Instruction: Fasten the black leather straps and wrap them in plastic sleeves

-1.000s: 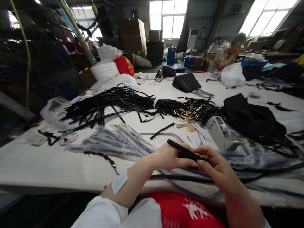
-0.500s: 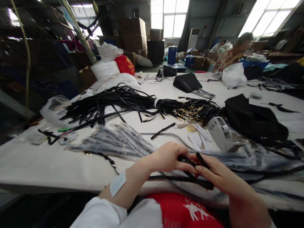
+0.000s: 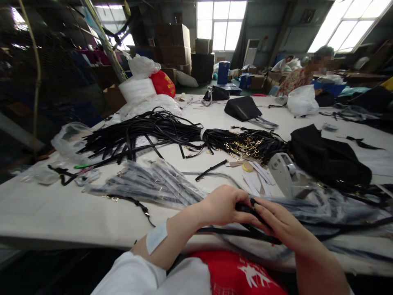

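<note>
Close to the table's front edge, both hands are closed on a black strap [image 3: 245, 209]. My left hand [image 3: 225, 205] grips it between thumb and fingers. My right hand [image 3: 278, 216] presses the strap from the other side, its fingertips close to my left ones. A length of the strap trails leftward below my hands, and the part inside my fingers is partly hidden. Several straps in clear plastic sleeves [image 3: 153, 184] lie left of my hands. Beyond them stretches a tied bundle of black straps [image 3: 159, 127] with gold clasps [image 3: 245, 141].
A white round-faced device [image 3: 281, 172] stands beyond my right hand, beside paper strips [image 3: 260, 180]. Black fabric [image 3: 328, 157] is heaped at the right. Farther back are a black bag [image 3: 242, 108] and a white plastic bag [image 3: 302, 100]. A person [image 3: 297, 78] sits across the table [image 3: 55, 217].
My right fingers have closed down over the strap. The strap end that stuck up between my hands is now mostly covered. Both hands have shifted slightly right.
</note>
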Demonstrator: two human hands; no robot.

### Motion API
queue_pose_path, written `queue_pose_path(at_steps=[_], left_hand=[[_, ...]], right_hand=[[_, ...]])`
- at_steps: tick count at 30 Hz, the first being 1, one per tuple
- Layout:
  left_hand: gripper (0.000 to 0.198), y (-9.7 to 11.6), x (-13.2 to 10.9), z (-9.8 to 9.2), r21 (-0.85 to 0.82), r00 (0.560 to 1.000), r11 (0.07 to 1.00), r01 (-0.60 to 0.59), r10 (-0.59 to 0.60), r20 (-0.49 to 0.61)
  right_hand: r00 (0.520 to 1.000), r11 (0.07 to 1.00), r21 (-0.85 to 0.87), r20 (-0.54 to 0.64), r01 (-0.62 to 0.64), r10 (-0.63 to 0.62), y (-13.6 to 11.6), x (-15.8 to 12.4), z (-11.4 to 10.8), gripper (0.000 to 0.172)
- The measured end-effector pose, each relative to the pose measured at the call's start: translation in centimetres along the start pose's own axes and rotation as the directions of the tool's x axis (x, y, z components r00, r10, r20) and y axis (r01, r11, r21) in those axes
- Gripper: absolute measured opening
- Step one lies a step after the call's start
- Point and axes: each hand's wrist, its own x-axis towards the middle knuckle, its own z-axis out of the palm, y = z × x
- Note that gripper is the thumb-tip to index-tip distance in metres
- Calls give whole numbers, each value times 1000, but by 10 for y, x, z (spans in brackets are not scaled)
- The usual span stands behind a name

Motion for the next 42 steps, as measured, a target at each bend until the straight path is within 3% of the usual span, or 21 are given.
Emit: queue_pose_path(at_steps=[8,13,19,25,31,37,42], left_hand=[[32,0,-5,-4,-65,1000,998,-13,15,26],[27,3,-7,-7,-89,1000,996,-17,18,16],[27,-1,-6,-10,-159,999,987,-17,12,-31],[30,-3,-4,-6,-54,1000,998,-11,11,-7],[28,-1,0,2,-88,999,995,-43,44,11],[30,1,-3,-9,-104,997,993,-49,43,-56],[29,3,-2,-8,-35,996,996,-84,84,-17]], right_hand=[[999,999,-19,38,-27,27,1,-1,0,45],[999,998,-60,-42,0,-2,-2,-1,-1,45],[998,999,-43,-55,0,-3,-3,-2,-4,42],[999,999,-40,-19,-37,36,0,-3,-6,43],[999,997,61,6,-38,37,-3,-2,-3,44],[991,969,220,-45,-110,123,3,-6,-5,47],[990,964,225,36,-140,136,6,-6,-9,50]])
